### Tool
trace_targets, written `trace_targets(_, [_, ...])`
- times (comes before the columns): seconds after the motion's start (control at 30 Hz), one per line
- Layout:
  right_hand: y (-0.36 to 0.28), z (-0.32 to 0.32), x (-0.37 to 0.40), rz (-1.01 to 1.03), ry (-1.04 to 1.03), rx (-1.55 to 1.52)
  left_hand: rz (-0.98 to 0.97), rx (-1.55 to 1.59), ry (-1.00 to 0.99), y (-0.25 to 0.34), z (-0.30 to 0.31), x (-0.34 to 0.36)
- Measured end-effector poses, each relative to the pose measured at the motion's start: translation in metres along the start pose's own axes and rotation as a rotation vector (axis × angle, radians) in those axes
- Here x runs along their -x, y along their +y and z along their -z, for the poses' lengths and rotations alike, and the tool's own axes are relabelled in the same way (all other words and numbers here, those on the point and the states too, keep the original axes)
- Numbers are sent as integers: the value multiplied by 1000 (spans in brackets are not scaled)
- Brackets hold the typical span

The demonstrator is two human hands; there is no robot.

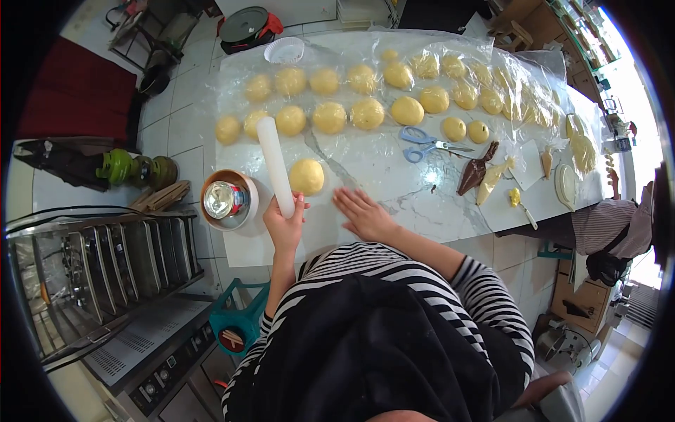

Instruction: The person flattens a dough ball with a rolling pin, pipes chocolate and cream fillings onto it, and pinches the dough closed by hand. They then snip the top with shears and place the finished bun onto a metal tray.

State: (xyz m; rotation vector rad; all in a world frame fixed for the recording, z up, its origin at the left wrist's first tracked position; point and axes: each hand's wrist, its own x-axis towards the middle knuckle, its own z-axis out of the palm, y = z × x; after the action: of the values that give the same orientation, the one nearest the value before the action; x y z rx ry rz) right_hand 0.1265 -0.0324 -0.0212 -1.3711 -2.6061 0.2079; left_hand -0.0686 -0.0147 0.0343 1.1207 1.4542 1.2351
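My left hand (pixel 285 224) is wrapped round the lower end of a white rolling pin (pixel 275 163), which points up and away over the table. Just right of the pin lies a single yellow dough ball (pixel 307 176). My right hand (pixel 367 216) rests flat on the marble tabletop (pixel 394 169), fingers spread, holding nothing, to the right of that ball. Two rows of dough balls (pixel 329 117) stretch across the far side, many under clear plastic sheet (pixel 506 77).
Left of the pin stands a bowl (pixel 230 200) with a can (pixel 223 200) inside. Blue scissors (pixel 422 144), a brown-filled piping bag (pixel 477 172), a yellow-filled one (pixel 492 182) and a spatula (pixel 524 209) lie to the right. Another person (pixel 610 225) is at the far right.
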Motion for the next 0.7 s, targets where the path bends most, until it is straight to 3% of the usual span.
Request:
trace_targets(0.07, [20, 10, 20, 256, -227, -125, 11, 2, 6, 4, 1, -3])
trace_targets(0.13, [35, 12, 17, 238, -241, -120, 4, -8, 3, 6, 4, -1])
trace_targets(0.23, [26, 10, -7, -129, -65, -27, -10, 52, -16, -1, 5, -3])
trace_targets(0.27, [15, 4, -10, -132, -69, -25, -7, 55, -18, -1, 2, -3])
trace_targets(0.37, [-6, -3, 5, 141, -57, -151, 94, 190, -29, 8, -1, -4])
trace_targets(0.5, [43, 31, 28, 142, -26, -159, 78, 126, -65, 9, 0, -5])
trace_targets(0.57, [60, 52, 13, -312, -137, -286, 91, 94, -78, 10, -2, -5])
trace_targets(0.6, [51, 56, 6, -315, -137, -289, 133, 27, -140, 13, -7, -2])
trace_targets(0.67, [22, 59, -27, -435, 322, -1286, 168, -36, -204, 10, -26, 2])
trace_targets(0.7, [6, 57, -37, -432, 314, -1486, -189, -181, -262, 1, -36, 3])
